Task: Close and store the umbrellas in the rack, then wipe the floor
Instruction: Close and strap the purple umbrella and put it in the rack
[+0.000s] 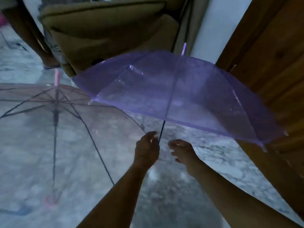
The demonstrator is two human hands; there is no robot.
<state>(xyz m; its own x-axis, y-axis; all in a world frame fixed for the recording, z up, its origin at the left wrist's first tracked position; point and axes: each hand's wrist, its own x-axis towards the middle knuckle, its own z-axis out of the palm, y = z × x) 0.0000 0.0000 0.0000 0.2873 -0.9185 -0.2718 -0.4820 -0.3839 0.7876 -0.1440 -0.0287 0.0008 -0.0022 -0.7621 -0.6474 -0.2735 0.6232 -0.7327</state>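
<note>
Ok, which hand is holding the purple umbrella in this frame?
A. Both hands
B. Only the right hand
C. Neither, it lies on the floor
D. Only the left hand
D: the left hand grips the dark shaft of the open purple umbrella, while the right hand hovers beside it with loose fingers, holding nothing.

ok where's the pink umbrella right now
In the head view the pink umbrella lies open on the floor at the left, just left of the purple umbrella that the left hand grips by its shaft.
</note>
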